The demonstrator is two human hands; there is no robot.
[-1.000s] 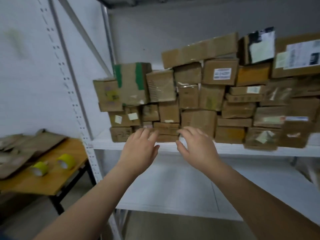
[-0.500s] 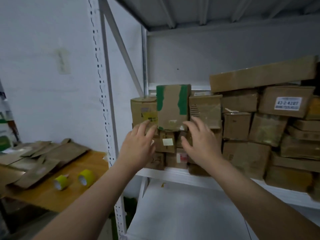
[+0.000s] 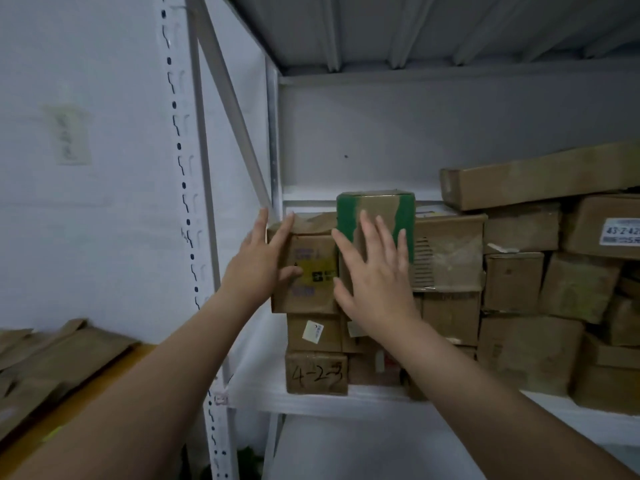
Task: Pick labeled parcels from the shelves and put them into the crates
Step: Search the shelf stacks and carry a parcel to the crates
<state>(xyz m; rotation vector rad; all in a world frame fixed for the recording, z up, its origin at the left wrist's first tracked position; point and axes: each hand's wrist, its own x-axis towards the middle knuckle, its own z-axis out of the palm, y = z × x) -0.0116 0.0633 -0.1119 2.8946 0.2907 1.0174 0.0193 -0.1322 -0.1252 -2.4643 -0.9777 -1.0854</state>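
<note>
White shelving [image 3: 311,398] held stacked cardboard parcels. At the stack's left end, the left hand [image 3: 258,265] cupped the yellow-labelled box [image 3: 313,273], fingers spread; the right hand [image 3: 375,275] lay flat and spread against the green-taped box [image 3: 377,211].

Matt brown cardboard parcels [image 3: 512,282], creased and worn, some under glossy clear tape. Green tape stripes on upright cardboard box [image 3: 375,216]. White painted metal shelf [image 3: 311,401], smooth, with perforated upright post [image 3: 180,188]. At left, orange-brown wooden table [image 3: 69,417] under flattened rough cardboard sheets [image 3: 52,362].
</note>
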